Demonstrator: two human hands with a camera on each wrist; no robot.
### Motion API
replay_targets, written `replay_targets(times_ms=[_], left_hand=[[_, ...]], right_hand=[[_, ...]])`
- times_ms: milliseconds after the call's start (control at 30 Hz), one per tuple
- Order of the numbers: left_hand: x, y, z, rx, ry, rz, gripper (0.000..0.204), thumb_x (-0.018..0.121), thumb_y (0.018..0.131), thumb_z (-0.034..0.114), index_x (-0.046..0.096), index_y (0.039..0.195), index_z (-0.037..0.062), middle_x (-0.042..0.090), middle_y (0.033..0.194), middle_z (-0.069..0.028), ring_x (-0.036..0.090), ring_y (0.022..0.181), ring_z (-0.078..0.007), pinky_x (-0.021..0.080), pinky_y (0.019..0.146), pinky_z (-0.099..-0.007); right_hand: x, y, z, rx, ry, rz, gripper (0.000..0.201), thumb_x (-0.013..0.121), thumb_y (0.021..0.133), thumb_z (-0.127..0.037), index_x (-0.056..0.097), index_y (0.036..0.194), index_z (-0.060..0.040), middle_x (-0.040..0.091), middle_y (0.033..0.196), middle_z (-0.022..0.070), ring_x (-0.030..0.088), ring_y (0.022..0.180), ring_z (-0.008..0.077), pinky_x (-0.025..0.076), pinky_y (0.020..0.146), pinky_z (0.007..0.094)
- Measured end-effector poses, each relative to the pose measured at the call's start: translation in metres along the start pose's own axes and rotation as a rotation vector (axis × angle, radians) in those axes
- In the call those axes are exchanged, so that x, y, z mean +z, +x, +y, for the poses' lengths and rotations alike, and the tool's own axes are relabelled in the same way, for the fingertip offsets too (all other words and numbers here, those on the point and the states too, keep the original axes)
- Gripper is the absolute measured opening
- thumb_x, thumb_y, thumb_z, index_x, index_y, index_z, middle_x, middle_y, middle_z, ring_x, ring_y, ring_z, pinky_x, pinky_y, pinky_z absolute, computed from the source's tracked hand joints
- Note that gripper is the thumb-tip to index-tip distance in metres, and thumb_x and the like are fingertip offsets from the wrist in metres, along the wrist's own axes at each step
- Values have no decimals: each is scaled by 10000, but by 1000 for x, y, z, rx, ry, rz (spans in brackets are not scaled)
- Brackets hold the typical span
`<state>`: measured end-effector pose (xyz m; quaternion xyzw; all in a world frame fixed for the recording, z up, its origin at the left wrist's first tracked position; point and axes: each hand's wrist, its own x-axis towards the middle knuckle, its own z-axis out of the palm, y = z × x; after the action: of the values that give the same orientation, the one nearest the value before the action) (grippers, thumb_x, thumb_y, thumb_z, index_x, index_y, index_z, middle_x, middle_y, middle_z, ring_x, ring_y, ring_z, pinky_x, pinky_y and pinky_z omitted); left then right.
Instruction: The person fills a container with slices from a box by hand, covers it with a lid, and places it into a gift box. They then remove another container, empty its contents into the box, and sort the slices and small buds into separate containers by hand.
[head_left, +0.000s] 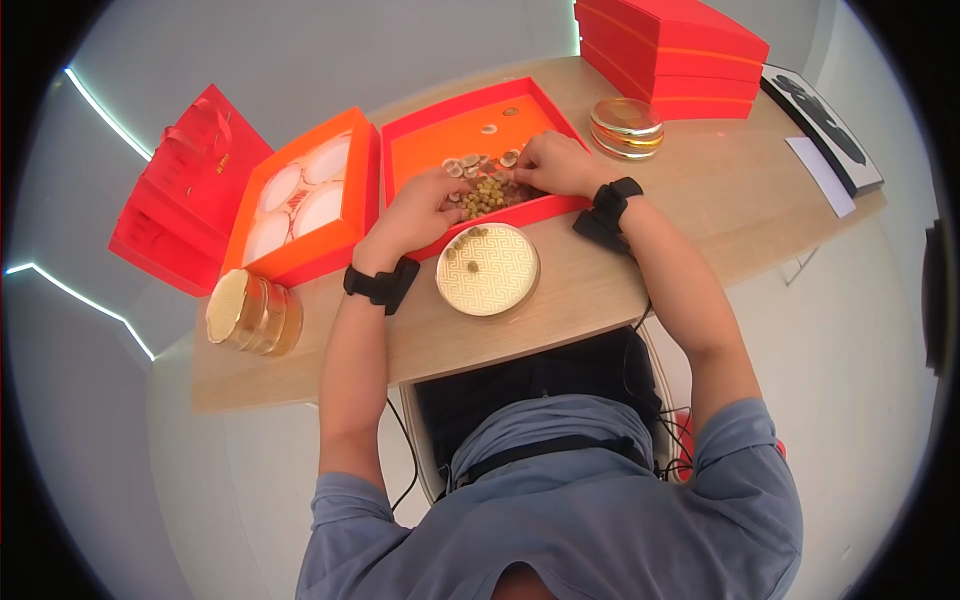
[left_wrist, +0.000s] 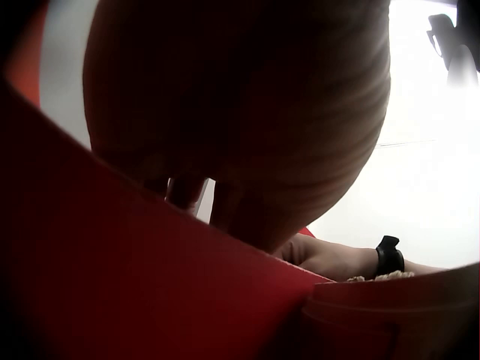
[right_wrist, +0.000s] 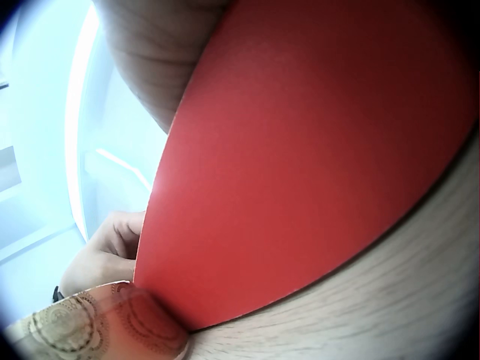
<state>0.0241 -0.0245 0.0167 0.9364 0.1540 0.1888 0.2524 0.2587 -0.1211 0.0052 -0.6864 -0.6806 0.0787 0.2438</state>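
Note:
A shallow red box with an orange inside lies on the table. At its near side is a pile of small yellow-green dried buds, with round dried slices behind it. My left hand reaches over the near left wall, its fingertips at the left of the pile. From the right, my right hand reaches in with bent fingers at the pile's right edge. The box wall hides its fingertips in the right wrist view. Several buds lie on the gold-patterned lid of a round container before the box.
Left of the box stand an orange-framed box with round pale inserts, a red gift bag and a gold-lidded jar. A round clear container and stacked red boxes are at the back right, near a black-and-white box.

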Motion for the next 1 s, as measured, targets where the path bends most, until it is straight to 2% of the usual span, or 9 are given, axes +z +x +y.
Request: replay_targets(times_ms=[100, 200, 233, 533, 600, 700, 1000], left_hand=[[-4, 4, 10, -130, 155, -90, 268, 687, 766, -13, 681, 1034, -12, 645, 909, -169, 648, 850, -288, 518, 738, -354], [-1, 2, 0, -129, 111, -62, 235, 672, 776, -35, 700, 1009, -19, 669, 833, -125, 610, 742, -186, 504, 700, -304], [-1, 2, 0, -137, 86, -54, 230, 670, 773, -42, 702, 1000, -23, 673, 829, -123, 612, 741, -180, 505, 697, -301], [-2, -5, -5, -128, 32, 24, 210, 662, 767, -70, 704, 968, -28, 682, 818, -78, 603, 711, -122, 516, 679, -261], [-4, -6, -6, -133, 15, 26, 205, 660, 773, -70, 702, 968, -25, 681, 818, -60, 597, 708, -103, 517, 678, -247], [-5, -7, -7, -183, -115, 20, 220, 672, 750, -65, 704, 965, -28, 689, 837, -96, 630, 758, -150, 534, 713, -282], [-7, -8, -11, -201, -106, 3, 238, 657, 747, -91, 699, 974, -32, 686, 825, -82, 625, 752, -135, 532, 708, -272]], right_hand=[[1, 0, 1, 3, 15, 2, 255, 688, 827, -289, 720, 762, -44, 658, 704, 165, 643, 692, 321, 495, 657, 416], [4, -1, 2, -43, -6, 62, 323, 668, 873, -320, 717, 731, -34, 648, 649, 146, 622, 610, 281, 480, 614, 395], [4, -2, 2, -67, -20, 87, 360, 657, 896, -334, 717, 715, -30, 644, 621, 136, 611, 569, 261, 472, 593, 383], [1, -3, -1, -47, -24, 59, 345, 661, 888, -327, 718, 729, -27, 650, 633, 142, 625, 594, 273, 478, 609, 388], [-1, -3, -3, -5, -15, 20, 289, 683, 847, -308, 719, 772, -32, 665, 712, 160, 642, 684, 308, 495, 663, 408], [-1, -2, -2, 11, -8, 8, 268, 694, 829, -302, 722, 795, -38, 674, 752, 168, 652, 734, 324, 504, 694, 418], [-5, -3, -6, 38, -17, -24, 273, 692, 837, -310, 730, 792, -44, 676, 745, 165, 653, 729, 315, 505, 693, 411]])
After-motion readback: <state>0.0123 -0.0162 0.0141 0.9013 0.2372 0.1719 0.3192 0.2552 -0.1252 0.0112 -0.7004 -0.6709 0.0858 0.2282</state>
